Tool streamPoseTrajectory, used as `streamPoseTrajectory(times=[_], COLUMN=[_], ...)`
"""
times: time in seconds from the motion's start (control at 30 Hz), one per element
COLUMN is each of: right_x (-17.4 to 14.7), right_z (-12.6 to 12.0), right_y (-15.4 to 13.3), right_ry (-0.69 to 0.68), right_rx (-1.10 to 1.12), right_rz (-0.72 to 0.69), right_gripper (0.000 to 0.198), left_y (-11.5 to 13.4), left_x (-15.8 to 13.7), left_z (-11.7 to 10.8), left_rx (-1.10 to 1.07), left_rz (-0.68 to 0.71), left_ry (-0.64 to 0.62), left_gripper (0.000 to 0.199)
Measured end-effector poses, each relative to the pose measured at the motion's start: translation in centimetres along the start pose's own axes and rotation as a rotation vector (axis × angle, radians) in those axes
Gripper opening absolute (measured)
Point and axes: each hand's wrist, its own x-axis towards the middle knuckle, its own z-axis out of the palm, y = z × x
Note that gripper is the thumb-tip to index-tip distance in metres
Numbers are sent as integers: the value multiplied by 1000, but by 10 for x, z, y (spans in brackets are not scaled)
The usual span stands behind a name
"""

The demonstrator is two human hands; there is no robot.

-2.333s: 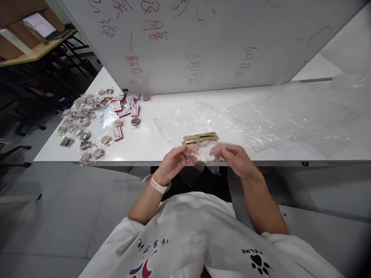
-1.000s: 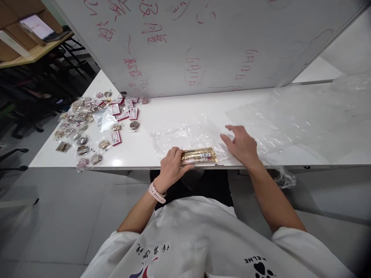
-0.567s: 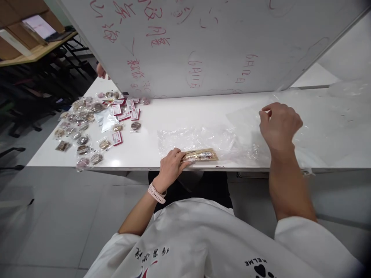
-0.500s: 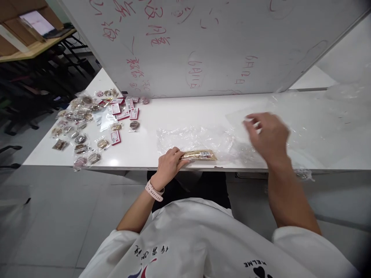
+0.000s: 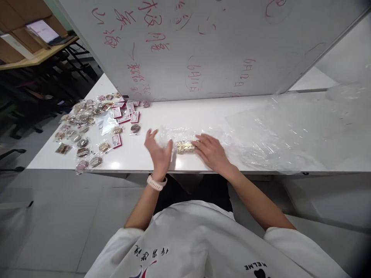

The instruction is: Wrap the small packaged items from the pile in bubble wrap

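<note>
- At the far left, a laptop (image 5: 43,31) stands open on a wooden table (image 5: 43,57).
- A crowd of small wrapped snacks (image 5: 82,143) spreads over the left end of the white tabletop (image 5: 131,154), some at its front edge.
- Among and beside them lie red-and-white boxes (image 5: 117,140), near a pale pouch (image 5: 109,124).
- The left hand (image 5: 160,153), slightly blurred, is spread wide with thumb and fingers well apart, grasping nothing visible; a pink wristband (image 5: 156,182) circles that wrist.
- Just right of its thumb, the gold packet (image 5: 184,147) lies near the front edge, with crumpled clear plastic (image 5: 178,133) around and behind it.
- The right hand (image 5: 213,153) lays its fingers over the packet's right end; whether it grips cannot be told, the thumb being hidden.
- Behind stands a whiteboard (image 5: 220,42) with red writing.
- Farther right, a clear plastic sheet (image 5: 278,131) covers the surface.
</note>
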Motion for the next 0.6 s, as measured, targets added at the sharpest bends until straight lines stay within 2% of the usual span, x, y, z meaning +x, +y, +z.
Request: streamPoseTrajectory(times=[0.07, 0.13, 0.17, 0.23, 0.3, 0.33, 0.4, 0.47, 0.53, 0.6], right_x=[-8, -13, -14, -15, -14, -14, -12, -10, -10, -17], right_z=[9, 14, 16, 17, 17, 18, 19, 22, 23, 22], right_y=[-4, -5, -6, -5, -4, -3, -1, 1, 0, -8], right_ry=[-54, -71, -71, -68, -64, -60, -47, -34, -4, 68], right_rx=[57, 93, 106, 129, 149, 157, 170, 181, 176, 147], right_rz=[-19, 18, 37, 56, 62, 62, 59, 51, 44, 57], right_gripper=[44, 47, 46, 46, 46, 46, 45, 45, 45, 45], left_y=[0, 2, 3, 5, 5, 5, 5, 6, 7, 6], left_x=[-18, -28, -28, -20, -5, 2, 10, 6, -7, -23], left_z=[-22, -39, -43, -41, -27, -16, 8, 30, 45, 50], left_rx=[-400, -740, -856, -973, -978, -952, -818, -525, -107, 259], left_rz=[-335, -631, -735, -856, -872, -832, -639, -307, 80, 398], left_ry=[108, 117, 94, 21, -33, -62, -162, -357, -530, -620], left_gripper=[45, 33, 26, 12, 6, 5, 5, 20, 33, 41])
